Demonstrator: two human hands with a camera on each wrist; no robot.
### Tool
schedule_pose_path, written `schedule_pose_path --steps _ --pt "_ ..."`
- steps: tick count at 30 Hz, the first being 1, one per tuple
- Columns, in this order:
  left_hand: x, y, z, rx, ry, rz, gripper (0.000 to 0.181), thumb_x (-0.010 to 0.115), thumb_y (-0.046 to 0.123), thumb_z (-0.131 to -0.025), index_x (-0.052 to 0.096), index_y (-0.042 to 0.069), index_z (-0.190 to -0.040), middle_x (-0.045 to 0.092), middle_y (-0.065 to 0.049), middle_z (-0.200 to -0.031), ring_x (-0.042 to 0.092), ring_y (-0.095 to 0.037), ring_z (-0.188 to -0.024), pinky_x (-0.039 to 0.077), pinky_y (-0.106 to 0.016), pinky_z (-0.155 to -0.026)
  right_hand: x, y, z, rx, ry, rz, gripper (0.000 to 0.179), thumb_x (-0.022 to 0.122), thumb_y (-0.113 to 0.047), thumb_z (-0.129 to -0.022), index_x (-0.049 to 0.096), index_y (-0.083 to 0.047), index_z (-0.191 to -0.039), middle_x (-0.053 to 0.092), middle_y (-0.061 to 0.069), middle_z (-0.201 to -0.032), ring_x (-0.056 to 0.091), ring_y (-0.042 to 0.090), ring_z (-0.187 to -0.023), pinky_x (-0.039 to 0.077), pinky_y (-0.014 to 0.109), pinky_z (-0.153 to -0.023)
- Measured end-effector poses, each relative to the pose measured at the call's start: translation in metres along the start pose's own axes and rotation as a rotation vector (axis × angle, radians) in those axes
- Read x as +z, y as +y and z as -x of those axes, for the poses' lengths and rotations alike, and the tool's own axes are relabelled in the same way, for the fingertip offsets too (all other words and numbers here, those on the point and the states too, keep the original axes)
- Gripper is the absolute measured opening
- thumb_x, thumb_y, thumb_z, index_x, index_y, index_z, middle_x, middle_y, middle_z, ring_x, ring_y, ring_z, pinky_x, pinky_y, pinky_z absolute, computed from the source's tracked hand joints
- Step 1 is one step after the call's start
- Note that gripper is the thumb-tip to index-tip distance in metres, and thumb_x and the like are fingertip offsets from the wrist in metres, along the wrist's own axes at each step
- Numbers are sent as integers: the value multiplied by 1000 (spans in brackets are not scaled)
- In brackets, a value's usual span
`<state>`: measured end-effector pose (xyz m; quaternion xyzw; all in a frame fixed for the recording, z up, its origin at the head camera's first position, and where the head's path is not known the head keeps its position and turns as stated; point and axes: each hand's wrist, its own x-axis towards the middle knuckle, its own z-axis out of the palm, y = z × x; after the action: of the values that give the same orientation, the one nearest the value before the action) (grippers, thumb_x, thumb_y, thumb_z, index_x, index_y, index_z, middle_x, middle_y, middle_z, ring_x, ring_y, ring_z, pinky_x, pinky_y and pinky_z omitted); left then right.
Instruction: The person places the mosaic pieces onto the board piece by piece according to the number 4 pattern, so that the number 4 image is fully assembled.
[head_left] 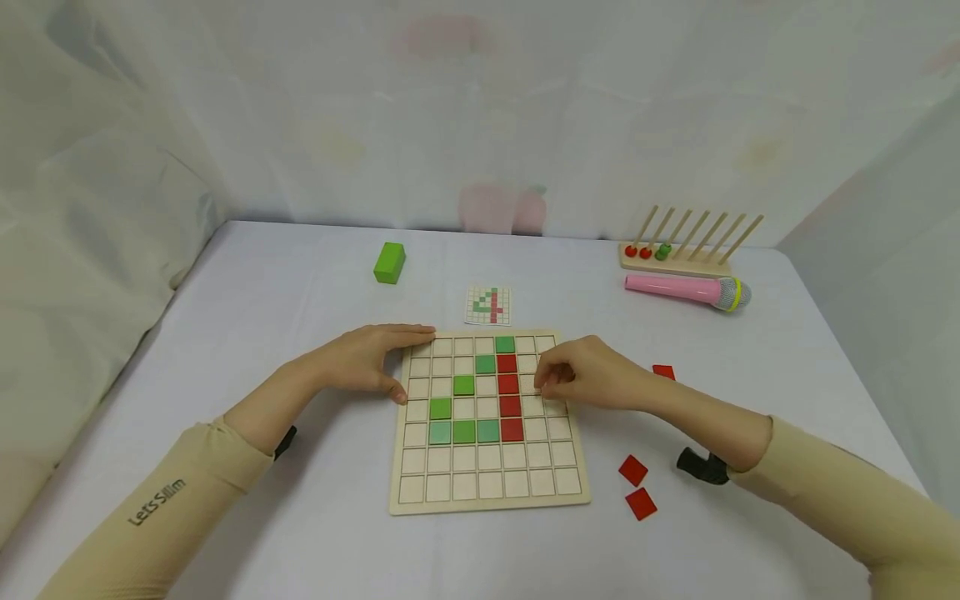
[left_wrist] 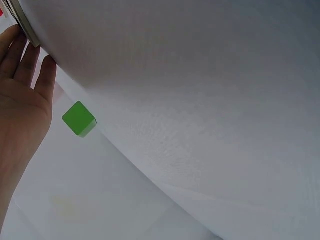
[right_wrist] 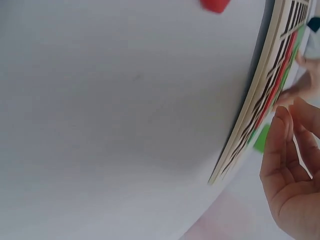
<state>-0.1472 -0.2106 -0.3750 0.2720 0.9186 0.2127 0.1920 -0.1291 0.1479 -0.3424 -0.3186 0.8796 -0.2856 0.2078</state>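
Observation:
A square wooden grid board (head_left: 489,483) lies on the table. Green tiles (head_left: 464,385) form a slanted line and part of a row on it, beside a column of red tiles (head_left: 511,406). My left hand (head_left: 365,357) spreads along the board's left side, fingers at the upper-left corner and thumb at the edge. In the left wrist view, the left fingertips (left_wrist: 47,65) reach the board's edge (left_wrist: 25,25). My right hand (head_left: 592,373) hovers over the board's right side, fingers loosely bent. In the right wrist view, no tile shows between its thumb and fingers (right_wrist: 280,130).
Loose red tiles (head_left: 633,470) lie right of the board, one partly behind the right forearm. A pattern card (head_left: 488,306) sits beyond the board, with a green block (head_left: 389,263) to its left. At the back right are a pink microphone (head_left: 678,287) and a wooden peg stand (head_left: 675,265) with beads.

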Motion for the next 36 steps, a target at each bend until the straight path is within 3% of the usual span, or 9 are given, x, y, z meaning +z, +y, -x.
schedule_pose_path --steps 7,11,15,21,25,30,36 --pt "0 0 1 9 3 -21 99 88 43 -65 43 23 -151 39 8 -159 33 -25 -151 30 -53 -121 -21 26 14 34 112 11 7 73 -12 -86 74 -15 -93 70 -7 -79 61 7 -74 53 21 -70" --pt "-1 1 2 10 3 -18 98 88 42 -65 43 23 -151 40 7 -159 33 -26 -151 30 -54 -121 -33 42 22 52 118 14 10 73 -12 -86 74 -16 -96 69 -8 -81 62 7 -77 55 21 -74" --pt "-2 1 2 10 1 -18 98 88 42 -65 43 23 -151 40 7 -159 33 -27 -151 31 -54 -120 -39 56 31 42 28 -33 14 75 -16 -87 74 -19 -100 68 -8 -83 62 5 -80 55 20 -77" --pt "-1 -1 1 11 -2 -21 98 88 44 -66 43 23 -150 40 8 -159 34 -25 -151 31 -53 -120 -32 66 48 -65 -248 -160 19 77 -12 -83 73 -21 -100 71 -1 -92 64 11 -84 56 24 -77" --pt "-1 -2 0 11 -3 -18 98 88 45 -65 43 24 -150 39 9 -159 34 -24 -151 31 -53 -121 -26 67 58 -139 -392 -208 22 79 -9 -80 74 -22 -97 71 -5 -98 64 15 -90 55 25 -82" --pt "0 -2 0 9 -1 -15 99 88 44 -65 43 23 -150 39 9 -159 33 -24 -151 31 -53 -121 -22 66 67 -184 -455 -196 29 79 -6 -78 76 -27 -97 67 -7 -98 60 16 -94 52 24 -84" --pt "0 -2 -1 9 -4 -16 101 88 45 -63 43 24 -151 39 8 -159 33 -25 -151 31 -53 -121 -17 61 71 -159 -458 -76 43 79 -4 -75 77 -39 -100 53 -7 -96 50 5 -96 47 20 -81"
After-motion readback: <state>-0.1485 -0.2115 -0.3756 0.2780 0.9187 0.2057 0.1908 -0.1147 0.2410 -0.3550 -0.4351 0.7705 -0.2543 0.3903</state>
